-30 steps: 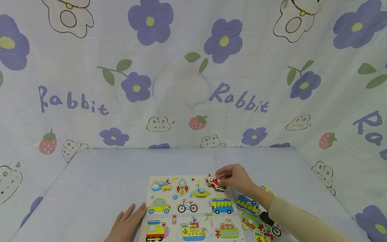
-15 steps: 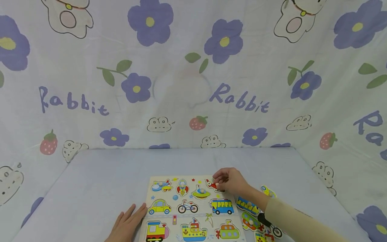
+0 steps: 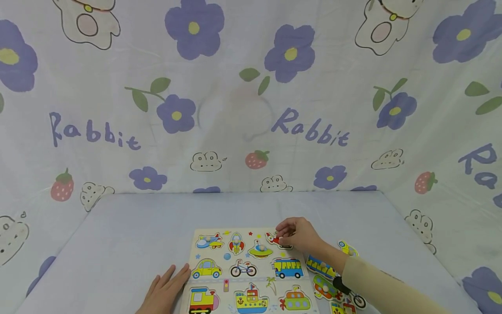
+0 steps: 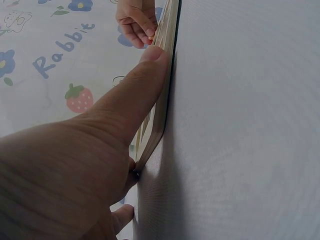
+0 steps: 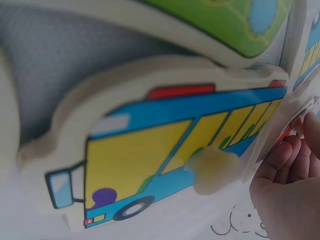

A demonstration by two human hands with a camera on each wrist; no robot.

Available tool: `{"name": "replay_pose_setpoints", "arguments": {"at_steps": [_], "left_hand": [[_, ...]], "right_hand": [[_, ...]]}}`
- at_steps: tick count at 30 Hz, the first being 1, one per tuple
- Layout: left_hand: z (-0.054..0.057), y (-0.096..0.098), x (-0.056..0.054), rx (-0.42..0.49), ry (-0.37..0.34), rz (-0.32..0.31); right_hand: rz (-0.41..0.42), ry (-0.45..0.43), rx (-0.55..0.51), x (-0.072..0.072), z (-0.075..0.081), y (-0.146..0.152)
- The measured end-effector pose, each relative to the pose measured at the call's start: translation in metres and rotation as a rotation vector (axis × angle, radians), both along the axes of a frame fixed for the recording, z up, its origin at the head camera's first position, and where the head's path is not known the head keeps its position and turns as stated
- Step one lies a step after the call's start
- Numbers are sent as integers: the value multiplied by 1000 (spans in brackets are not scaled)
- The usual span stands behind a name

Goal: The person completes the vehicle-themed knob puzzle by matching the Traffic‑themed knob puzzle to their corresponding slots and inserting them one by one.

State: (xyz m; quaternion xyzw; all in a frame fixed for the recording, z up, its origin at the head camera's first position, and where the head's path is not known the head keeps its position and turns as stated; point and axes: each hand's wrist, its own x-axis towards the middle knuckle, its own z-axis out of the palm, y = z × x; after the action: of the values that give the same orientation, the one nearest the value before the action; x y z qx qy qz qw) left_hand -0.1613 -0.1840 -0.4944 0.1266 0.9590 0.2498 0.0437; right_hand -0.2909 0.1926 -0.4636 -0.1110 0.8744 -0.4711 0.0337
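The right hand point(image 3: 300, 235) pinches the red helicopter point(image 3: 274, 240) at the far right corner of the board point(image 3: 264, 266). A second ago it sat askew over its printed match — now a single outline shows, lined up there. The left hand point(image 3: 166, 290) stays at the left edge, fingers straight; the loose bus point(image 3: 318, 265) lies beside the right edge.
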Motion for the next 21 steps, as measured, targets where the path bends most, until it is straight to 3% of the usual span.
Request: {"name": "replay_pose_setpoints", "arguments": {"at_steps": [21], "left_hand": [[-2,-1,0,9,46,-26]], "right_hand": [[-96,-38,-2,2,2,-4]]}}
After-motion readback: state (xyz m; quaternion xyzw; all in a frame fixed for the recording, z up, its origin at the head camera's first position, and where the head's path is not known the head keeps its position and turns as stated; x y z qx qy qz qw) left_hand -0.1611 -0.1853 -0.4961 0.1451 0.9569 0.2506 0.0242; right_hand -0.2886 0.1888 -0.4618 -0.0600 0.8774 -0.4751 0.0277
